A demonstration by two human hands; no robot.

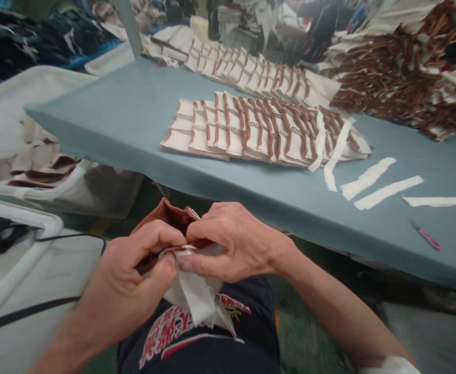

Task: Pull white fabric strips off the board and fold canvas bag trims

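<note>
Low in the middle of the head view, both of my hands pinch one small fabric piece (pixel 175 218) of brown cloth with a white lining that hangs down over my lap. My left hand (pixel 134 270) grips its left side with curled fingers. My right hand (pixel 231 241) closes on its right side, thumb pressed against the white cloth. The piece is held below the front edge of the blue-grey table (pixel 114 114).
On the table lie fanned rows of white pieces with brown trim (pixel 259 127), loose white strips (pixel 383 189) and a small pink tool (pixel 426 236). A heap of brown-and-white pieces (pixel 399 67) is at the back right. White bins with more pieces (pixel 44 169) stand at the left.
</note>
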